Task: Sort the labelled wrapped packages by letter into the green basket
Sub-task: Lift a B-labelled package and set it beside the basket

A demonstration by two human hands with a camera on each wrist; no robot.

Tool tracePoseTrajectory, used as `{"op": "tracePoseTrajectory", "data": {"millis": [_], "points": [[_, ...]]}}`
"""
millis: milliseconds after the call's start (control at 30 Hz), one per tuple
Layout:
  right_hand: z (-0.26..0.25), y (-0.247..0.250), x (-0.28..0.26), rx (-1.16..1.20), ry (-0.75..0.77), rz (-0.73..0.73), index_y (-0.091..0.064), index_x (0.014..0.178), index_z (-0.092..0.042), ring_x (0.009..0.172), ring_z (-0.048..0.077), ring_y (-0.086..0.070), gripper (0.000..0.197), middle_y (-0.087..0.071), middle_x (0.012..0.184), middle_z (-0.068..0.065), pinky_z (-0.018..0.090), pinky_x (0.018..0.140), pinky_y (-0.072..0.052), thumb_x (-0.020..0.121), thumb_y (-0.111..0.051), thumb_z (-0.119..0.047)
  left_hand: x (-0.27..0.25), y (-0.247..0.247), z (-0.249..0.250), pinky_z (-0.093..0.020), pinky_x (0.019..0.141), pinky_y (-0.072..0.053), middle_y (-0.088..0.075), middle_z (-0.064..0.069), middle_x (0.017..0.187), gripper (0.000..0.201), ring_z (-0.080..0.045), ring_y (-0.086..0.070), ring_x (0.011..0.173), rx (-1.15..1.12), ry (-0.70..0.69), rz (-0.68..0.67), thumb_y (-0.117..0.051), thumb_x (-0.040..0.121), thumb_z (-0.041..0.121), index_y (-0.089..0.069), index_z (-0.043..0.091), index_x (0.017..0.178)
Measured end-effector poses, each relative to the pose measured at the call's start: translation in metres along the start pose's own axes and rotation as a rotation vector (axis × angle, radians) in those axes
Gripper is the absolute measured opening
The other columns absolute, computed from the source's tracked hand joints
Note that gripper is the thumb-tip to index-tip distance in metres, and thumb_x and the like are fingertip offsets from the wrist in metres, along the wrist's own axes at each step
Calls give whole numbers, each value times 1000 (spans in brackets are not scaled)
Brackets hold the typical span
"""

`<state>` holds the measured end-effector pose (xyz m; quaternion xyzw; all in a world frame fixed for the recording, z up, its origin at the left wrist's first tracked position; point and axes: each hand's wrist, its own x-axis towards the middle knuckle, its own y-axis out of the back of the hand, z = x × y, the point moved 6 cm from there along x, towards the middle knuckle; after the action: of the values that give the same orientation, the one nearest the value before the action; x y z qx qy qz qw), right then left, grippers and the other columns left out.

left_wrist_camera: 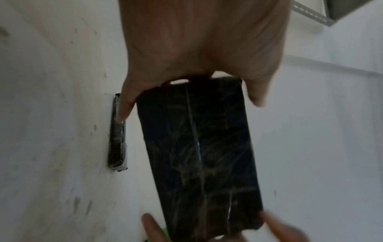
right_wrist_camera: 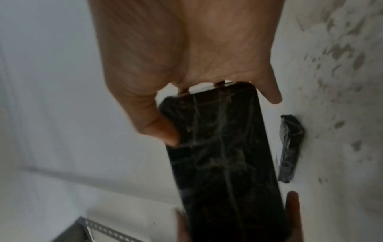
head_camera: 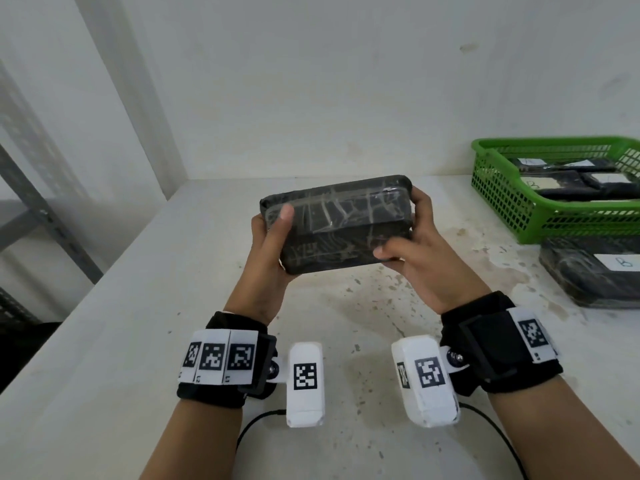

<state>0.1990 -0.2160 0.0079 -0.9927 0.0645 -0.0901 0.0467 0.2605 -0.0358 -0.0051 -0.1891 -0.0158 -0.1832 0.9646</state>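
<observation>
Head view: left hand (head_camera: pixel 268 252), right hand (head_camera: pixel 420 254) grip black plastic-wrapped rectangular package (head_camera: pixel 337 225) by ends, left of green plastic basket (head_camera: pixel 512 209); looks stiff, film likely slippery.

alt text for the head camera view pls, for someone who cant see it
Two hands, left hand and right hand, hold a black wrapped package above a stained white table, no label showing. At right, a green basket holds labelled packages; another labelled package lies before it.
</observation>
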Motion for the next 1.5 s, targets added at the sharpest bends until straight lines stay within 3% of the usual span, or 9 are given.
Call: {"op": "tracePoseTrajectory", "data": {"millis": [167, 300, 367, 467, 633, 833, 1033, 1233, 1500], "points": [[5, -2, -3, 66, -142, 44, -49, 132, -22, 118, 14, -59, 78, -59, 130, -2, 44, 97, -52, 71, -70, -67, 0, 5, 3, -48, 95, -53, -69, 1, 111, 18, -15, -68, 103, 68, -73, 94, -57, 97, 28, -52, 20, 113], [2, 1, -4, 66, -110, 184, -50, 113, -15, 95, 9, -67, 31, -66, 108, -3, 51, 97, -52, 94, -57, -38, -2, 1, 2, -48, 96, -52, -67, -5, 120, 30, -21, -66, 111, 64, -31, 49, -60, 94, 31, -50, 17, 118], [0, 1, -4, 78, -98, 176, -49, 110, -16, 95, 10, -66, 25, -66, 107, -3, 54, 98, -51, 95, -57, -34, -2, 0, 3, -50, 99, -51, -62, -13, 131, 57, -26, -62, 119, 11, -2, 39, -66, 85, 40, -46, 8, 128], [-2, -1, -5, 68, -110, 136, -49, 111, -17, 98, 10, -66, 33, -65, 110, -4, 55, 100, -49, 90, -58, -41, -1, 0, 4, -50, 99, -51, -59, -16, 136, 83, -29, -61, 122, -7, 13, 52, -71, 73, 46, -42, 2, 136], [2, -5, -7, 101, -154, 166, -47, 127, -15, 116, 19, -63, 73, -62, 129, 5, 52, 101, -49, 73, -58, -63, 0, 1, -1, -40, 89, -54, -69, -7, 119, 53, -20, -69, 106, 36, 6, 68, -68, 81, 29, -48, 10, 127], [0, -1, -7, 81, -66, 243, -54, 104, -25, 121, 20, -60, 45, -66, 124, -1, 56, 107, -42, 75, -64, -57, -1, -2, -2, -41, 92, -53, -63, -16, 131, 79, -25, -65, 115, 31, 19, 46, -73, 75, 40, -43, 2, 137], [6, -5, -5, 52, -85, 210, -50, 113, -28, 122, 17, -58, 64, -59, 133, 0, 50, 107, -44, 68, -73, -66, 1, 2, -4, -42, 90, -55, -64, -18, 128, 71, -26, -68, 111, 79, 20, 87, -72, 76, 31, -46, 1, 136], [1, -3, -8, 31, -8, 241, -48, 110, -21, 112, 18, -65, 37, -61, 129, 11, 30, 90, -51, 85, -73, -31, -2, -5, -3, -48, 99, -51, -62, -19, 132, 86, -29, -64, 117, 49, 1, 39, -78, 71, 40, -43, 0, 138], [-3, -1, -8, -3, 72, 227, -49, 110, -28, 114, 18, -62, 54, -61, 127, 7, 36, 96, -49, 72, -83, -45, -4, -5, -7, -51, 104, -48, -64, -18, 126, 80, -27, -66, 113, 86, -62, 99, -81, 63, 40, -49, 6, 129]]}}
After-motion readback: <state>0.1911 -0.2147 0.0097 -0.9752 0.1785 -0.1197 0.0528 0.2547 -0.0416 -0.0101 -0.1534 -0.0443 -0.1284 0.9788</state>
